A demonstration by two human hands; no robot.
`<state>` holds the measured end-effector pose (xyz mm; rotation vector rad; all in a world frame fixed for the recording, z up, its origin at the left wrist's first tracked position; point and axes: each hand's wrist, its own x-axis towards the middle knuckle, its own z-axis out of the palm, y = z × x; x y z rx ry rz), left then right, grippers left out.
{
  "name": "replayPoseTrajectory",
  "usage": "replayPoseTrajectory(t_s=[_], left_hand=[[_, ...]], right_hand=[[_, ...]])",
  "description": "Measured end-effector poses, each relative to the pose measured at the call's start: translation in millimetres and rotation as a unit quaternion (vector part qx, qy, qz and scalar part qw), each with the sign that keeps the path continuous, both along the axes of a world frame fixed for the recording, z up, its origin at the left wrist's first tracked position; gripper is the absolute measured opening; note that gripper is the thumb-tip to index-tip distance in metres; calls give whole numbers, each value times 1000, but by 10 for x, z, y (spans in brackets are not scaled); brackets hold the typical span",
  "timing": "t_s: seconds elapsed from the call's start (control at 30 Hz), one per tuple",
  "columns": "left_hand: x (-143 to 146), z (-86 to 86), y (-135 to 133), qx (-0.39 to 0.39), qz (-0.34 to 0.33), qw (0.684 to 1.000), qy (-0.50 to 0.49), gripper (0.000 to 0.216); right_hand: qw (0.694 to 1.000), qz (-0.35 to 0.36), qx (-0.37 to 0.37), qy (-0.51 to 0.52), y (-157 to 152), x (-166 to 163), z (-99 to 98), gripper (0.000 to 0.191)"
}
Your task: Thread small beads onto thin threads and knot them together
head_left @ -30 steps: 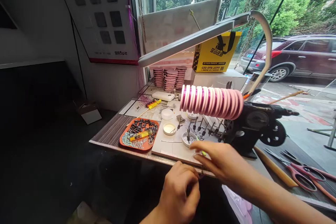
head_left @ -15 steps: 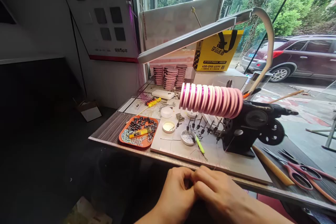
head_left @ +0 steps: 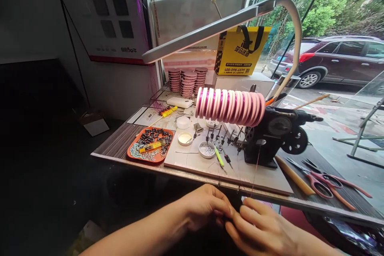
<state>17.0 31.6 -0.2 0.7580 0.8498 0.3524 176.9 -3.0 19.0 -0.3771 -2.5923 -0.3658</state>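
Observation:
Both my hands are together just below the table's front edge. My left hand (head_left: pixel 208 205) is closed in a pinch against the fingers of the other hand. What it pinches is too small to make out. My right hand (head_left: pixel 262 222) is closed too, its fingers curled on a thin reddish line (head_left: pixel 255 174) that runs up towards the black winder (head_left: pixel 261 148). Above the board (head_left: pixel 192 170) stretches a row of pink ring-shaped spools (head_left: pixel 231 106) on the winder's shaft. Near the hands lie a green-handled tool (head_left: pixel 219 157) and a small black piece with a thin stem (head_left: pixel 228 161).
An orange tray (head_left: pixel 129 155) of small parts sits at left. White dishes (head_left: pixel 207 155) stand on the board, with several black stemmed pieces behind. Scissors (head_left: pixel 319 184) and a wooden stick (head_left: pixel 295 176) lie at right. A lamp (head_left: pixel 204 30) arches above; stacked pink discs (head_left: pixel 188 84) stand behind.
My hands have separated slightly at the knuckles, and the right one has turned. The thin line now shows above it. A black stemmed piece now appears beside the green-handled tool. The camera view has shifted.

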Motion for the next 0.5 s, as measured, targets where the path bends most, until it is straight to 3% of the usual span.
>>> replayPoseTrajectory(t_s=[0.13, 0.27, 0.5], left_hand=[[16, 12, -6, -33, -5, 999, -6, 7], [29, 25, -14, -63, -9, 998, -16, 7], [67, 43, -23, -83, -12, 996, -30, 7]], right_hand=[[998, -13, 9, 68, -36, 16, -155, 41], [992, -14, 38, 116, -63, 73, -309, 33], [998, 14, 42, 51, -56, 190, -340, 54]])
